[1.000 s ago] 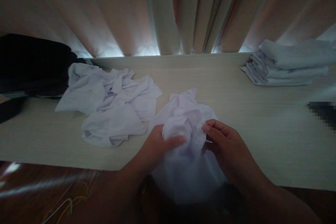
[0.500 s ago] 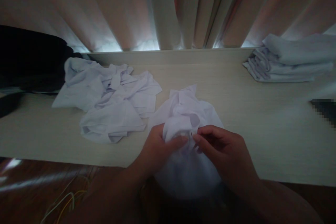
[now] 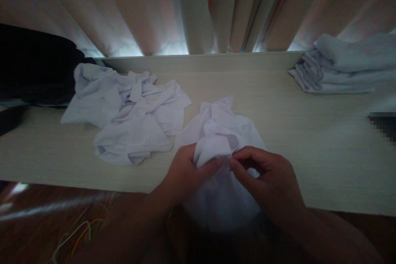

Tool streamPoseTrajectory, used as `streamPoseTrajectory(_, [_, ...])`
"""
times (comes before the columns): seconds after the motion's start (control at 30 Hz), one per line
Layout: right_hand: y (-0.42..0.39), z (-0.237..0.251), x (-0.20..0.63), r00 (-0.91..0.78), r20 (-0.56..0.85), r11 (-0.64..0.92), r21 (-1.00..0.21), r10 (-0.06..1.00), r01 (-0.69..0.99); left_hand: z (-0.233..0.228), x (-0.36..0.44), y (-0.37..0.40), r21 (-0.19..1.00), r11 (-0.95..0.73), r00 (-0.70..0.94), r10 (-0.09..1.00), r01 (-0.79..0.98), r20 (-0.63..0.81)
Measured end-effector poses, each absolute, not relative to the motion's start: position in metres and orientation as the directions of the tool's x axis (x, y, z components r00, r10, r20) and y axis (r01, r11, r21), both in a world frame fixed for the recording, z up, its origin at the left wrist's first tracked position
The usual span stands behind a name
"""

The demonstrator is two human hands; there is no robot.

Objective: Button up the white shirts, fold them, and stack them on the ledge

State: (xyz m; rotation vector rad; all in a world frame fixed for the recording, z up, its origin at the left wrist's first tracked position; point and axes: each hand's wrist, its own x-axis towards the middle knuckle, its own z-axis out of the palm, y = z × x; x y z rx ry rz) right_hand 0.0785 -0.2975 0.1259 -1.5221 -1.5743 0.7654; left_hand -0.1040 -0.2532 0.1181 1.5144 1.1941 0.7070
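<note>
A white garment, probably a shirt, lies bunched at the table's front edge and hangs over it toward me. My left hand grips its cloth from the left, thumb on top and fingers hidden beneath a fold. From the right, my right hand pinches the same fold between thumb and forefinger, close to the left thumb's tip. Any small part inside that pinch is too small to make out. To the left lies a loose heap of white garments, touched by neither hand.
Folded white clothes are stacked at the back right. A large black item stands at the back left. Curtains hang behind the pale table. At the right edge is a dark blurred object. Cables lie on the floor.
The fold between my hands has shifted slightly, and a dark speck visible earlier by the fingertips is now covered. Both hands keep their hold; the view has tilted a little.
</note>
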Motion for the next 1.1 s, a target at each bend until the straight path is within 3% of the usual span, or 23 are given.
streamPoseTrajectory(0.17, [-0.296, 0.128, 0.082, -0.003, 0.139, 0.12, -0.844, 0.99, 0.523, 0.117, -0.105, -0.251, 0.944, 0.061, 0.328, 0.929, 0.324, -0.172])
streamPoseTrajectory(0.4, [-0.294, 0.124, 0.084, -0.069, 0.21, 0.21, -0.778, 0.975, 0.592, 0.105, -0.109, -0.246, 0.965, 0.208, 0.371, 0.893, 0.162, -0.255])
streamPoseTrajectory(0.57, [-0.292, 0.119, 0.085, -0.06, 0.257, 0.237, -0.746, 0.965, 0.623, 0.106, -0.109, -0.246, 0.967, 0.22, 0.373, 0.893, 0.127, -0.252])
streamPoseTrajectory(0.97, [-0.288, 0.11, 0.086, -0.058, 0.295, 0.255, -0.688, 0.954, 0.68, 0.108, -0.109, -0.245, 0.951, 0.083, 0.355, 0.915, 0.298, -0.191])
streamPoseTrajectory(1.1, [-0.287, 0.109, 0.087, -0.107, 0.348, 0.324, -0.657, 0.931, 0.68, 0.107, -0.109, -0.244, 0.95, 0.069, 0.364, 0.913, 0.303, -0.183])
